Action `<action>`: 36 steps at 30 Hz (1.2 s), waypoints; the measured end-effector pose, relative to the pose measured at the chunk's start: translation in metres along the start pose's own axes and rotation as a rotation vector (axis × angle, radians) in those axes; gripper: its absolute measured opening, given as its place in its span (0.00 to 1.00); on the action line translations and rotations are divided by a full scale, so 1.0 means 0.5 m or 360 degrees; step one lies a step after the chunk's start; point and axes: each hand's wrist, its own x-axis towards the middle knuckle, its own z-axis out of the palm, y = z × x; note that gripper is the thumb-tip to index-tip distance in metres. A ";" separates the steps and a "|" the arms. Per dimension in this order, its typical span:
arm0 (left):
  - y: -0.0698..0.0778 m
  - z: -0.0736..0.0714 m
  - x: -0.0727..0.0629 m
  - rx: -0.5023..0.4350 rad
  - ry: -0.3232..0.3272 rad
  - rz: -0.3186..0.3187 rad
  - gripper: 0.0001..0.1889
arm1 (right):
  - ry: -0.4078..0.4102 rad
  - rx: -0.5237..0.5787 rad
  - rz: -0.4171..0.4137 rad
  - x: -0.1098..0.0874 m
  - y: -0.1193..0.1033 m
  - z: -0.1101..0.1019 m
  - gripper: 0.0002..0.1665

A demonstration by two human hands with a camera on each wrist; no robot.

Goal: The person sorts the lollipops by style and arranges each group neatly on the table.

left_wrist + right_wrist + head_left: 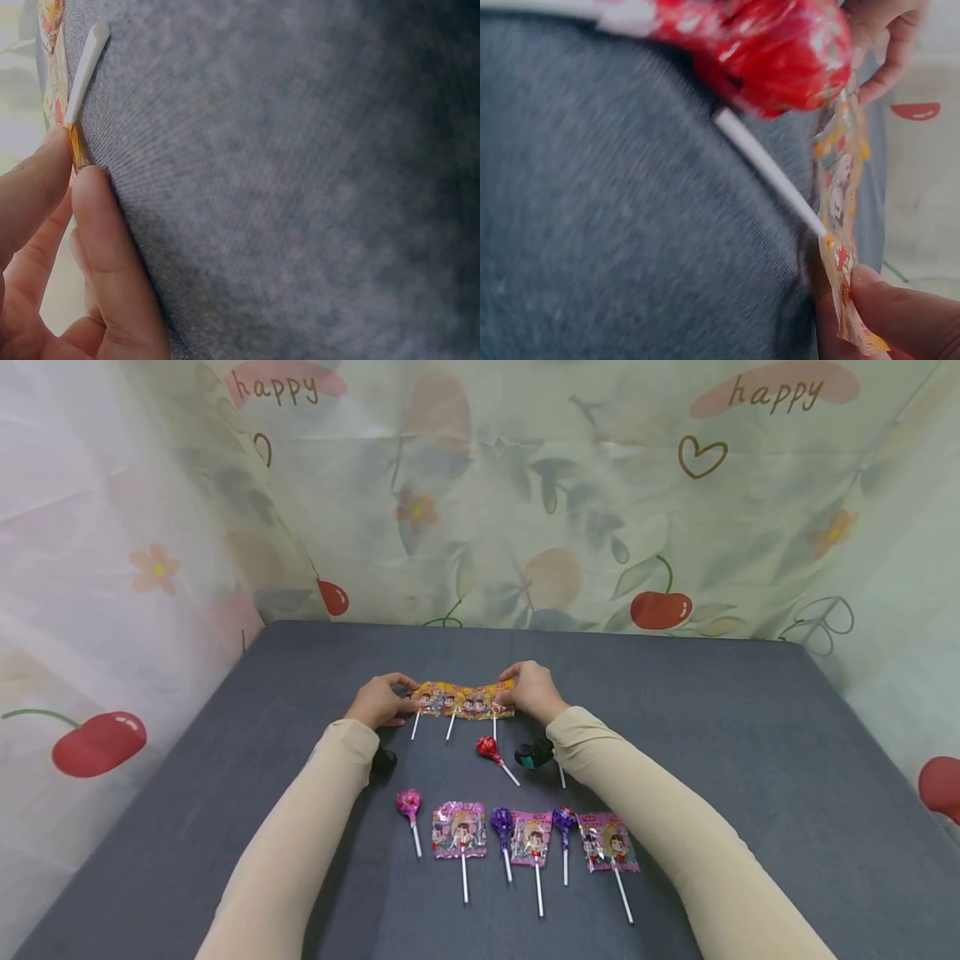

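Note:
Toward the far half of the table, a row of orange-wrapped lollipops (459, 702) lies between my hands, three white sticks pointing back at me. My left hand (377, 700) pinches the left end of the row; in the left wrist view its thumb and finger meet at an orange wrapper (75, 142) beside a white stick (90, 64). At the right end, my right hand (531, 689) pinches a clear-and-orange wrapper (841, 259) between thumb and finger. A red lollipop (487, 747) lies just in front of the row, large in the right wrist view.
Nearer me, a line holds a pink lollipop (408, 803), pink-packaged lollipops (459, 832) and purple lollipops (502, 820). Another white stick (562, 775) shows partly under my right wrist. Printed curtains (487, 527) stand behind and beside the grey table (720, 718).

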 end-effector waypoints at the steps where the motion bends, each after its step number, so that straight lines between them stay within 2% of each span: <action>1: 0.000 0.000 0.000 -0.0003 -0.0003 0.0003 0.21 | 0.0007 -0.0014 0.0001 0.001 0.000 0.000 0.21; 9: -0.001 0.000 0.004 -0.0003 -0.0003 0.0003 0.21 | 0.0033 -0.0117 -0.0018 0.002 0.002 -0.001 0.20; 17: -0.003 0.000 0.011 0.0013 -0.0007 0.0009 0.21 | 0.0038 -0.0159 -0.0038 0.001 0.002 -0.003 0.20; 36: -0.005 0.003 0.009 0.0001 0.0003 0.0011 0.20 | 0.0052 -0.0234 -0.0056 -0.002 0.001 -0.002 0.20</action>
